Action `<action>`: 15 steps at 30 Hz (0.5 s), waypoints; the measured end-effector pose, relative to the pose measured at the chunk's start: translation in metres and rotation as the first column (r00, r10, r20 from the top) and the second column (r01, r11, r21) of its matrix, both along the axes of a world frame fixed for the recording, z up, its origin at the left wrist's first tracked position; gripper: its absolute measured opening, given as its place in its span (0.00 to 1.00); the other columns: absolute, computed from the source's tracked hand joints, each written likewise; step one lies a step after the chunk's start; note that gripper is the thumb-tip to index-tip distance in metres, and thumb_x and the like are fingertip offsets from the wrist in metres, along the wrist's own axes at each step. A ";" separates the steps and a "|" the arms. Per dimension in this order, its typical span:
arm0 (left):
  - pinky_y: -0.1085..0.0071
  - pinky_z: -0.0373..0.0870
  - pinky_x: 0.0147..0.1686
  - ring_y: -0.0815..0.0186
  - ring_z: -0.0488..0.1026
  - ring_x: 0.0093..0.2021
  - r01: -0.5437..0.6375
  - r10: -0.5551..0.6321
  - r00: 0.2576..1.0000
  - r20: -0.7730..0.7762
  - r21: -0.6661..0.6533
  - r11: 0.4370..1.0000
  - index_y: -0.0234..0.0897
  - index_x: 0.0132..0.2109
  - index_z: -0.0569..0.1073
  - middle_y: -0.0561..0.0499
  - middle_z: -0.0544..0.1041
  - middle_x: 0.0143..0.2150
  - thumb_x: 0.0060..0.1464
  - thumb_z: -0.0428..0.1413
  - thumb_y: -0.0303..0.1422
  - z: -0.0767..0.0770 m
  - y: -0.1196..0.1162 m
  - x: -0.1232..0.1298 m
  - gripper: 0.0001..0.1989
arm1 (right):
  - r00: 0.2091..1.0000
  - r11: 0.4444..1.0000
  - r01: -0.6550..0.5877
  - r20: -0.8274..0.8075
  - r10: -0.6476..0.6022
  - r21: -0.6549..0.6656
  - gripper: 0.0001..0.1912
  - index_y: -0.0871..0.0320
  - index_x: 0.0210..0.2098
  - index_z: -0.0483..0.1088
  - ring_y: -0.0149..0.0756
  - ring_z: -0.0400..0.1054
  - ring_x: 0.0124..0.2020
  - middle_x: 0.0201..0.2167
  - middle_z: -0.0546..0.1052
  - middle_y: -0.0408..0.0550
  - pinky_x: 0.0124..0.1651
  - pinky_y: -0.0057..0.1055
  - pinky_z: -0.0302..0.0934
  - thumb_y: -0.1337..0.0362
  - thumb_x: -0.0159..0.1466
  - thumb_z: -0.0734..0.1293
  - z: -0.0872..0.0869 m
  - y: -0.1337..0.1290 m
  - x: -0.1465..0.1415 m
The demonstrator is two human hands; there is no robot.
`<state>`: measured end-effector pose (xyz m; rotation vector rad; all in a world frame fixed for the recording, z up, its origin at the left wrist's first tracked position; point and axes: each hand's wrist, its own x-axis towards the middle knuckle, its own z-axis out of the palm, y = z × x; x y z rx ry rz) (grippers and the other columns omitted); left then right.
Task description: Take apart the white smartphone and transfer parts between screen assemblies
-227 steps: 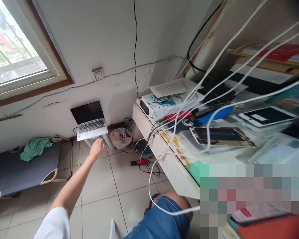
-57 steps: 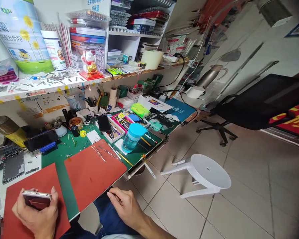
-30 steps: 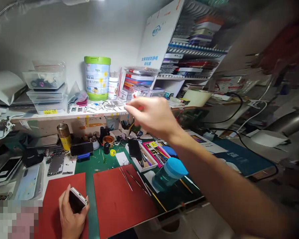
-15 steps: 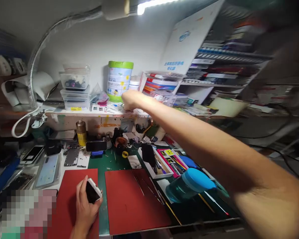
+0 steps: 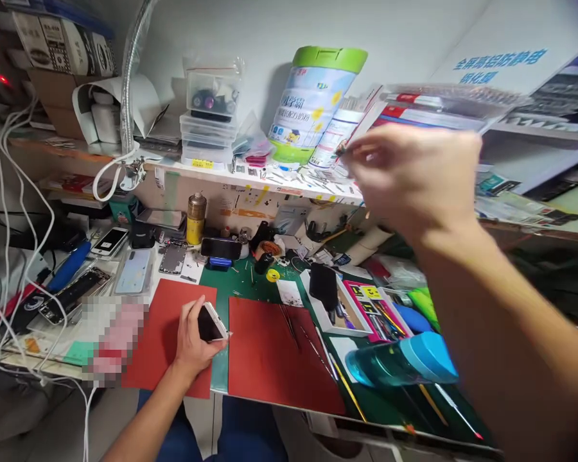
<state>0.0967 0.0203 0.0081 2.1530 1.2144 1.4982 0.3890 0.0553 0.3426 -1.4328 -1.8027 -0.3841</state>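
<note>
My left hand (image 5: pixel 196 340) is wrapped round a smartphone (image 5: pixel 210 323) with a dark screen and a pale edge, held tilted above the left red mat (image 5: pixel 166 314). My right hand (image 5: pixel 404 173) is raised in front of the shelf, slightly blurred, its thumb and fingers pinched together. Something small and dark seems to show at the fingertips, too small to name. Just left of those fingers are a tall tin with a green lid (image 5: pixel 313 106) and a white tub (image 5: pixel 334 138). Small metal parts lie scattered on the shelf (image 5: pixel 296 183) below them.
Beside the right red mat (image 5: pixel 270 353) lie tweezers and thin tools. A blue-capped bottle (image 5: pixel 390 362) lies on its side near a white tool box (image 5: pixel 337 301). Clear plastic boxes (image 5: pixel 209 135) are stacked on the shelf. White cables (image 5: pixel 14 192) hang at the left.
My right hand has come up and back from the shelf top, fingers pinched. The view has shifted, showing more on the left. My left hand still holds the smartphone over the mat.
</note>
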 end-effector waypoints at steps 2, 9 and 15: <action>0.53 0.74 0.54 0.50 0.74 0.55 -0.006 0.007 1.000 0.018 -0.035 0.999 0.39 0.74 0.56 0.36 0.70 0.58 0.59 0.66 0.48 0.005 -0.003 -0.001 0.45 | 0.992 0.995 0.040 -0.126 -0.029 0.086 0.09 0.57 0.42 0.80 0.45 0.80 0.34 0.33 0.82 0.52 0.43 0.47 0.75 0.60 0.70 0.69 -0.050 -0.052 -0.022; 0.51 0.72 0.57 0.50 0.73 0.57 -0.075 0.097 0.990 0.101 -0.208 0.975 0.44 0.74 0.57 0.39 0.70 0.61 0.59 0.66 0.43 0.026 -0.033 -0.017 0.42 | 0.671 0.856 -0.277 -0.726 -0.152 -0.436 0.17 0.53 0.55 0.78 0.40 0.80 0.32 0.38 0.82 0.51 0.35 0.33 0.77 0.53 0.73 0.68 -0.250 -0.170 -0.092; 0.50 0.68 0.64 0.47 0.70 0.65 -0.162 0.191 0.979 0.076 -0.285 0.945 0.43 0.72 0.59 0.38 0.70 0.66 0.58 0.65 0.42 0.040 -0.055 -0.040 0.40 | 0.478 0.780 -0.424 -0.845 -0.240 -0.461 0.19 0.54 0.43 0.82 0.40 0.78 0.32 0.36 0.78 0.51 0.34 0.33 0.75 0.48 0.72 0.66 -0.301 -0.185 -0.138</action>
